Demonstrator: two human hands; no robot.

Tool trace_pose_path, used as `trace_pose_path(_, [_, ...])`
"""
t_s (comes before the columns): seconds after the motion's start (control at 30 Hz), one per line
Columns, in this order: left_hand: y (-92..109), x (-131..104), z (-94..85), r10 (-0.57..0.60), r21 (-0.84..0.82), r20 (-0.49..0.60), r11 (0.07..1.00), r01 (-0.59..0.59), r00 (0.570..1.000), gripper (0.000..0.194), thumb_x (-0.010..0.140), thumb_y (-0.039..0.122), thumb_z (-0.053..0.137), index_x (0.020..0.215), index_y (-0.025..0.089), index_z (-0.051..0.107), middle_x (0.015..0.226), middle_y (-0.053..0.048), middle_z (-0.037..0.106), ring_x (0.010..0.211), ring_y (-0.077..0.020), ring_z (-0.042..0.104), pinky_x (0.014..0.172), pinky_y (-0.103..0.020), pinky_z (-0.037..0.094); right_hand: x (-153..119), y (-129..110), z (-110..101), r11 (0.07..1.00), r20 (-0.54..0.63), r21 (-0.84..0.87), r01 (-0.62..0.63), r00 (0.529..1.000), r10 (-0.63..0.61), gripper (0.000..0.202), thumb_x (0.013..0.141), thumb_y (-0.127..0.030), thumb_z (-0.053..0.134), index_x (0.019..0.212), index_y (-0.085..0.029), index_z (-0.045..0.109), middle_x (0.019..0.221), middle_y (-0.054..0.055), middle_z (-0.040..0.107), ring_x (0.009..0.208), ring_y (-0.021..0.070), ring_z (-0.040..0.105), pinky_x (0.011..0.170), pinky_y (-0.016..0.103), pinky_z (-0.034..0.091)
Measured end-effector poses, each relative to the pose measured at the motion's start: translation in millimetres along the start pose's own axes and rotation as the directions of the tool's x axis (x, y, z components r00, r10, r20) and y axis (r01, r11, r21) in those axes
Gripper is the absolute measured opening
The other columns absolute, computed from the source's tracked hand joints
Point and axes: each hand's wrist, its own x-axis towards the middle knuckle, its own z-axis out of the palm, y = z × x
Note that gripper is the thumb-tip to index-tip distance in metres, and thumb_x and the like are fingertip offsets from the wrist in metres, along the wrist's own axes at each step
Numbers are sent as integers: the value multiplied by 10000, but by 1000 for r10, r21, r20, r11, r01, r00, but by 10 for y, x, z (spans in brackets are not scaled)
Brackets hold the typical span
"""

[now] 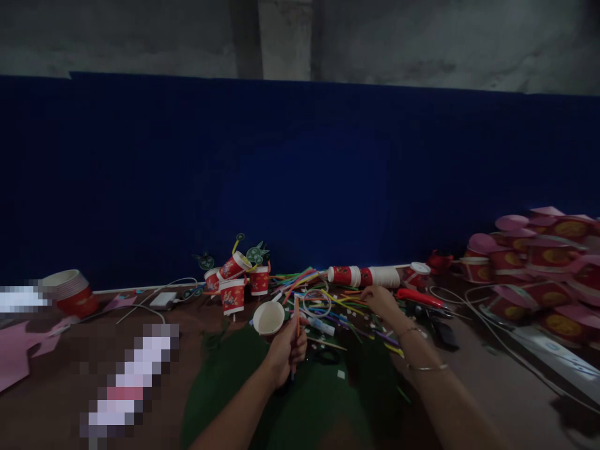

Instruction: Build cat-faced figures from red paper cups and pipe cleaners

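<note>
My left hand (289,353) is closed around an orange straw (297,309) that stands nearly upright. Against the thumb side of that hand is a paper cup (269,317), its white mouth turned up toward me; the hand covers part of it, and I cannot tell if the fingers also grip it. My right hand (380,304), with bangles at the wrist, reaches over the right part of a loose pile of coloured straws (340,301). Its fingers are bent together, and whatever they hold is too small to make out. Red cups with decorations (233,295) stand beyond my left hand.
Stacked red cups (387,277) lie along the back edge. A red-handled tool (424,297) and a dark object (443,331) are right of my right hand. Pink-topped cups (553,259) pile up far right. Left are nested cups (77,300), a white adapter (164,301) and cables.
</note>
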Motion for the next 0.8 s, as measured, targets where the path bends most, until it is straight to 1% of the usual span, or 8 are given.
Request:
trace_pose_path(0.1, [5, -4, 10, -3, -1, -6, 1000, 3, 1000, 358, 795, 514, 507, 894, 170, 494, 504, 92, 318, 364, -21, 183, 359, -157, 92, 10, -41, 16, 1000, -36, -30, 3, 999, -5, 312, 796, -139, 419, 926, -213, 693, 927, 70, 698, 843, 195, 628, 674, 237, 412])
trace_pose_path(0.2, [12, -2, 13, -10, -2, 1, 1000, 10, 1000, 366, 795, 523, 499, 897, 172, 497, 506, 91, 323, 363, -20, 187, 360, -157, 91, 38, -100, 59, 994, -32, -76, 73, 997, -75, 300, 831, -170, 415, 976, -204, 675, 946, 92, 686, 874, 194, 621, 702, 239, 406])
trace_pose_path(0.37, [21, -5, 19, -19, 1, 2, 1000, 19, 1000, 352, 787, 513, 518, 883, 175, 493, 499, 94, 320, 358, -19, 173, 359, -162, 74, 133, -167, 132, 971, 22, -155, 180, 984, -178, 248, 829, -167, 443, 900, -171, 681, 905, 110, 684, 853, 204, 627, 688, 258, 412])
trace_pose_path(0.5, [18, -9, 20, -5, 1, 2, 1000, 5, 1000, 347, 800, 510, 502, 886, 174, 494, 501, 91, 322, 363, -22, 179, 360, -165, 83, 173, -202, 84, 957, 22, -199, 213, 977, -213, 195, 811, -173, 479, 815, -141, 671, 797, 118, 678, 761, 208, 630, 656, 274, 416])
trace_pose_path(0.63, [15, -5, 22, -7, -1, 8, 1000, 7, 1000, 344, 798, 510, 506, 877, 175, 490, 499, 90, 322, 363, -23, 180, 358, -166, 87, 87, -354, -67, 948, -88, -205, 242, 960, -264, 241, 866, -205, 407, 882, -135, 637, 920, 130, 641, 885, 212, 585, 741, 290, 408])
trace_pose_path(0.7, [13, -2, 22, -12, 1, 10, 1000, 12, 1000, 354, 791, 516, 514, 878, 173, 494, 500, 90, 325, 361, -23, 181, 356, -164, 81, 32, -471, -142, 944, -189, -189, 272, 933, -307, 277, 901, -250, 354, 945, -150, 609, 1003, 121, 606, 985, 209, 528, 836, 295, 371])
trace_pose_path(0.77, [9, -2, 18, -9, 3, 15, 1000, 9, 1000, 361, 782, 515, 528, 889, 171, 498, 504, 90, 329, 360, -21, 187, 356, -161, 81, 5, -576, -196, 938, -328, -128, 323, 879, -347, 271, 902, -260, 356, 952, -154, 600, 974, 109, 607, 958, 211, 515, 856, 302, 348])
trace_pose_path(0.8, [8, -4, 15, -3, 3, 15, 1000, 3, 1000, 360, 779, 510, 535, 892, 170, 499, 506, 90, 331, 358, -20, 189, 356, -160, 84, 6, -611, -213, 941, -345, -87, 327, 876, -336, 248, 892, -252, 377, 946, -161, 602, 957, 100, 613, 938, 209, 515, 845, 296, 345])
